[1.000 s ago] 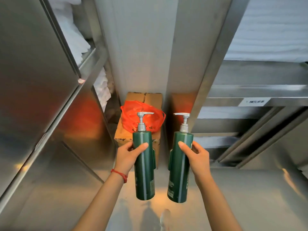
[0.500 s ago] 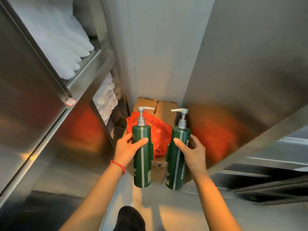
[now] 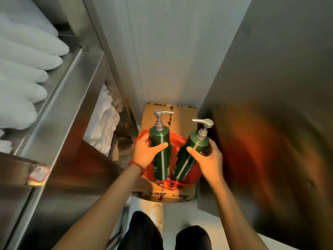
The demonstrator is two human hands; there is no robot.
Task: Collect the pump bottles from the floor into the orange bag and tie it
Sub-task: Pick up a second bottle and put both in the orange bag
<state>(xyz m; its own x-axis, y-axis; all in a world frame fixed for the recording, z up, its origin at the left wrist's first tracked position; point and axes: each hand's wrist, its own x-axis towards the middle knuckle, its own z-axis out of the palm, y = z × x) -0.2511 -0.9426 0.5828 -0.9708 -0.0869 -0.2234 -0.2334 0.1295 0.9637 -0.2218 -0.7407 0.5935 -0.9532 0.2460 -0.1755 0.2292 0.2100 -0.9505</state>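
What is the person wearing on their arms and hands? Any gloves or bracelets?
No gloves: both hands are bare, and so are both forearms, with no sleeves in view. The left hand has a thin red string bracelet around its wrist. The right hand has nothing on its wrist, and no rings or watch show on either one.

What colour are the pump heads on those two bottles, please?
Silver pump heads, best seen in the head view.
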